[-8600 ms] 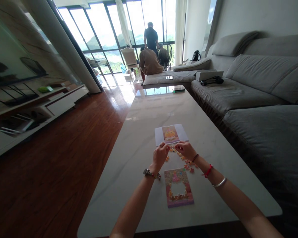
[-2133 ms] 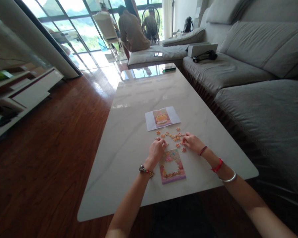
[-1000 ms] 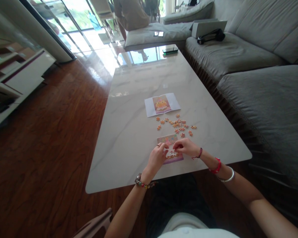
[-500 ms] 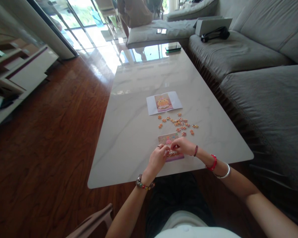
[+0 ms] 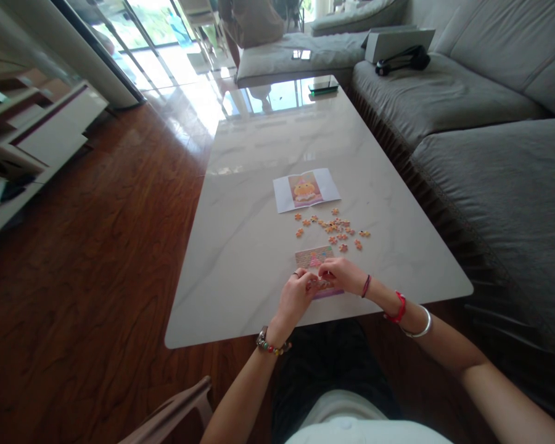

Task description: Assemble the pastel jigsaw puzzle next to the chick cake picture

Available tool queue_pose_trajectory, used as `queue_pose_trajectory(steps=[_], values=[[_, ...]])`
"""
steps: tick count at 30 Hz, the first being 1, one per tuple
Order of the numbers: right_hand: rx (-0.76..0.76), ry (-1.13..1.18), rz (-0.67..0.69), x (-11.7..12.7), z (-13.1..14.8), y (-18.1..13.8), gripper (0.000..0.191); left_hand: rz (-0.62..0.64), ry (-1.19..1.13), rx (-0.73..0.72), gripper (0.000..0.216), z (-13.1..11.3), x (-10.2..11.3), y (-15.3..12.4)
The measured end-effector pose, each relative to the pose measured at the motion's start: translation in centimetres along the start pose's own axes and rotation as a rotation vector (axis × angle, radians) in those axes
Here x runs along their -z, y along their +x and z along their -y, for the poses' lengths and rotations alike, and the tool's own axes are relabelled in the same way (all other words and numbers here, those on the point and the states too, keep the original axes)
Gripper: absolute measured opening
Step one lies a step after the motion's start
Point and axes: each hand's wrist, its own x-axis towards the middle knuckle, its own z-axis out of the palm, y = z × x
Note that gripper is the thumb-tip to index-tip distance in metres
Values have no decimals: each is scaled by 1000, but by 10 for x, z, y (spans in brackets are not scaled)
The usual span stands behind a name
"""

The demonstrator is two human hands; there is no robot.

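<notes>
A small pink jigsaw puzzle board (image 5: pixel 313 255) lies near the front edge of the marble table (image 5: pixel 259 246). Both my hands rest over its lower part and hide it. My left hand (image 5: pixel 296 295) is curled, its fingertips pressed on the board. My right hand (image 5: pixel 343 275) is pinched beside it; what its fingers hold is too small to make out. Several loose orange puzzle pieces (image 5: pixel 335 228) lie scattered just beyond the board. Farther back lies a reference picture (image 5: pixel 306 189) of a yellow figure on white paper.
A grey sofa (image 5: pixel 490 148) runs along the table's right side. A dark phone (image 5: pixel 323 87) lies at the table's far end. A box and a black item (image 5: pixel 398 50) sit on the sofa. A person sits at the far end. A wooden floor (image 5: pixel 97 246) lies to the left.
Earlier both hands were among the loose pieces; they have drawn back onto the puzzle board. In the last half second they barely shifted. The view has tilted downward.
</notes>
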Motion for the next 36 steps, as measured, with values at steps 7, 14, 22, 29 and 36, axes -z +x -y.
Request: queue_pose_trajectory(steps=[7,14,22,29,36], values=[[76,-107,4,0,8,-18,17,-65,82,-57,18,-2,-5,-6],[136,-422,-6,-5,26,-36,21,-48,540,-233,27,-6,-13,-23],[61,-352,-79,-6,23,-38,20,-62,465,-273,21,-8,-12,-16],[26,-351,-144,-5,21,-46,24,-101,2,-114,16,2,-3,-6],[-182,-141,-435,35,-30,-53,21,-141,-121,8,25,3,18,8]])
